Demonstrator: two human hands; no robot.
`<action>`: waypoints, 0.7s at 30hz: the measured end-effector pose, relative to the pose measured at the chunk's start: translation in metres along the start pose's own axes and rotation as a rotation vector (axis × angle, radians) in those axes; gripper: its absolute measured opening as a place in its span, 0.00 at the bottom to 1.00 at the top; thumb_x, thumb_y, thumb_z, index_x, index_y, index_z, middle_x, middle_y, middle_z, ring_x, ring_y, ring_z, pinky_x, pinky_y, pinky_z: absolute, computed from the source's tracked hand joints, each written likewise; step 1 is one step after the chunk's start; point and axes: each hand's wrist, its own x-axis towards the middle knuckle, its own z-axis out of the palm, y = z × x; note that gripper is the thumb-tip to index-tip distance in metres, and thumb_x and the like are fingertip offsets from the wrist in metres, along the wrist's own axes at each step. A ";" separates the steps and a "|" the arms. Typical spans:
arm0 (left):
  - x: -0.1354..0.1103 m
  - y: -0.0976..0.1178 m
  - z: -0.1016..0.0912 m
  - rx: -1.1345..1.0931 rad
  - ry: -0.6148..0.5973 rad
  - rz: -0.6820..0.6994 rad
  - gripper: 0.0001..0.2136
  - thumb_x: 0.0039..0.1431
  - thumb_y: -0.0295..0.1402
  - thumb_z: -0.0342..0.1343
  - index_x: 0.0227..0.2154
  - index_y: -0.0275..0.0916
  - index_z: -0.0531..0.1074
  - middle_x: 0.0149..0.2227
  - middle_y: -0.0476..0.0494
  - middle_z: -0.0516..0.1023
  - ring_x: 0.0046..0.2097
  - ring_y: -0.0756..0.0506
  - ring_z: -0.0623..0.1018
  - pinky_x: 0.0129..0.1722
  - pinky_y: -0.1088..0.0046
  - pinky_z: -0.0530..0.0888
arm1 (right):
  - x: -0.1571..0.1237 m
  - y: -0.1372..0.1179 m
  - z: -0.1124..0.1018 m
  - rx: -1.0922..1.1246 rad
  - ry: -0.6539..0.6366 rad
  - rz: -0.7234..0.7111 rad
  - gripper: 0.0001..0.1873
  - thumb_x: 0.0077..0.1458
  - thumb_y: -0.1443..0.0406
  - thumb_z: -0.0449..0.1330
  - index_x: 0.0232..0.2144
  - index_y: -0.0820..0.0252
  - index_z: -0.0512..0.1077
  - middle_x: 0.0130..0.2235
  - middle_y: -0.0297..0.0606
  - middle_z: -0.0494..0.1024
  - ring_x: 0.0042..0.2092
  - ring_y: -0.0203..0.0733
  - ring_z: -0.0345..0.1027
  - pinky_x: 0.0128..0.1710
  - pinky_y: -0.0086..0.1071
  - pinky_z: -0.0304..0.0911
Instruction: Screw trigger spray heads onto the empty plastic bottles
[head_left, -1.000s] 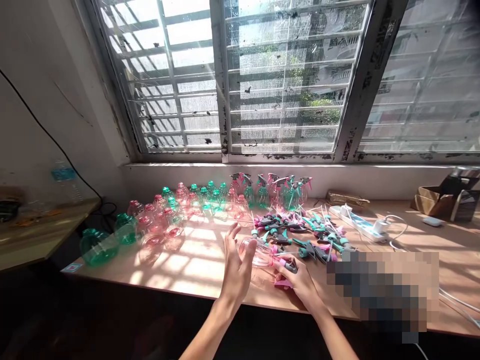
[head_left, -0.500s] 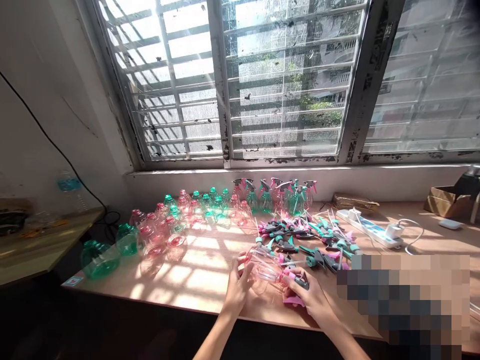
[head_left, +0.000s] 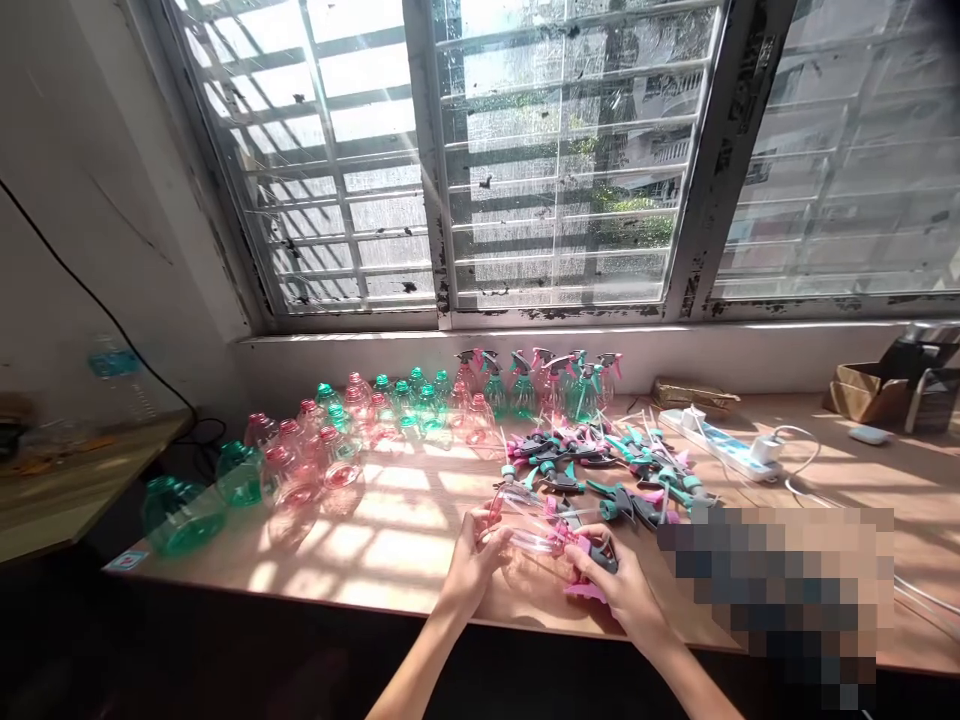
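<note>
A clear pink spray bottle [head_left: 525, 520] lies tilted on its side between my hands, over the front of the table. My left hand [head_left: 478, 548] is closed around its base end. At the neck end, my right hand [head_left: 607, 572] grips a pink and grey spray trigger head [head_left: 596, 555], which meets the bottle's mouth; whether the threads are engaged I cannot tell. The head's pink lever [head_left: 586, 592] points down toward the table. Just beyond my hands is a pile of loose trigger heads [head_left: 592, 455] in pink, green and grey, with white tubes.
Open pink and green bottles [head_left: 300, 470] stand at the left and back. Several bottles with trigger heads [head_left: 521, 390] stand by the window wall. A white power strip [head_left: 720, 445] with plugs, cardboard boxes [head_left: 866, 395] and a blurred patch [head_left: 795, 590] are at the right.
The view has shifted slightly, so the table's things appear a little further left. My hands keep the same hold on the bottle and trigger head; the right fingers have shifted slightly around the head.
</note>
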 end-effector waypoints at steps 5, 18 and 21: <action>-0.003 0.003 0.001 0.013 0.025 -0.008 0.19 0.53 0.48 0.67 0.36 0.41 0.69 0.62 0.38 0.71 0.60 0.32 0.74 0.38 0.67 0.81 | 0.004 0.006 -0.002 0.045 -0.010 0.022 0.22 0.48 0.50 0.73 0.38 0.54 0.73 0.27 0.29 0.72 0.29 0.43 0.70 0.29 0.40 0.79; 0.003 0.001 -0.002 0.005 -0.104 0.063 0.31 0.48 0.43 0.73 0.55 0.44 0.73 0.57 0.36 0.77 0.60 0.33 0.75 0.60 0.54 0.72 | 0.002 -0.001 0.002 0.075 -0.009 0.020 0.21 0.49 0.50 0.72 0.39 0.53 0.72 0.27 0.29 0.74 0.29 0.44 0.71 0.27 0.37 0.76; 0.003 0.002 0.000 0.008 -0.100 0.108 0.32 0.48 0.44 0.72 0.57 0.45 0.72 0.61 0.37 0.74 0.65 0.32 0.69 0.64 0.55 0.67 | 0.003 -0.002 0.005 0.021 0.005 -0.025 0.21 0.47 0.51 0.73 0.38 0.52 0.74 0.30 0.29 0.74 0.30 0.44 0.72 0.28 0.36 0.76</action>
